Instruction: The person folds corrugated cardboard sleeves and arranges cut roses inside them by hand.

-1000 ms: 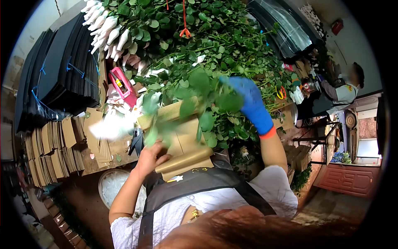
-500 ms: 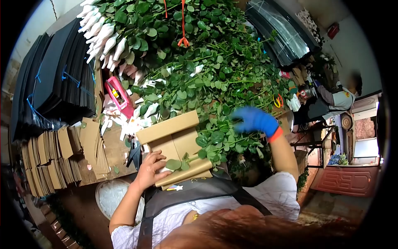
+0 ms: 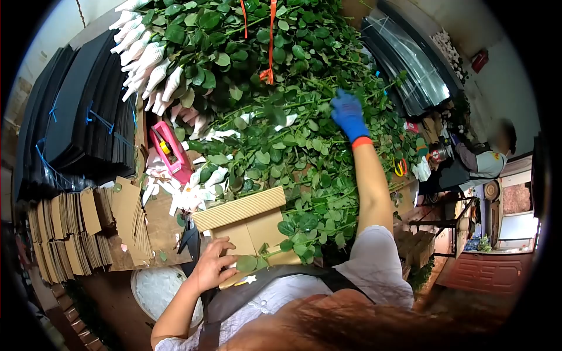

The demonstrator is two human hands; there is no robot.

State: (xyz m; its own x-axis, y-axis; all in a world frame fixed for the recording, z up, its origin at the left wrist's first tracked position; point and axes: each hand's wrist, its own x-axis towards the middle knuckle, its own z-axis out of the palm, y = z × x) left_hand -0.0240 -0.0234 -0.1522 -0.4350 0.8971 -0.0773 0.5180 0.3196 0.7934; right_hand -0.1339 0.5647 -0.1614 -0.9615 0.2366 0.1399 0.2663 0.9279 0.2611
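My bare left hand [image 3: 214, 264] is at the left end of a folded cardboard sheet [image 3: 233, 237], its fingers curled over the edge. Beside the fingertips is a leafy stem [image 3: 261, 260] lying along the sheet's near fold; whatever is under the palm is hidden. My right hand [image 3: 348, 114], in a blue glove with an orange cuff, is stretched out over a heap of leafy green stems [image 3: 287, 158]. Its fingers look extended among the leaves, with no clear grip on a stem.
Bundled flower heads in white netting [image 3: 153, 61] are at the upper left. A pink tool [image 3: 171, 153], dark scissors [image 3: 189, 241] and cardboard pieces [image 3: 130, 219] are on the table. Black sheet stacks [image 3: 88, 111] stand left. Another person [image 3: 483, 161] sits at the far right.
My right hand has moved up and away over the stem heap, from near the cardboard's right side. My left hand stays at the cardboard, whose far flap appears slightly lower in view.
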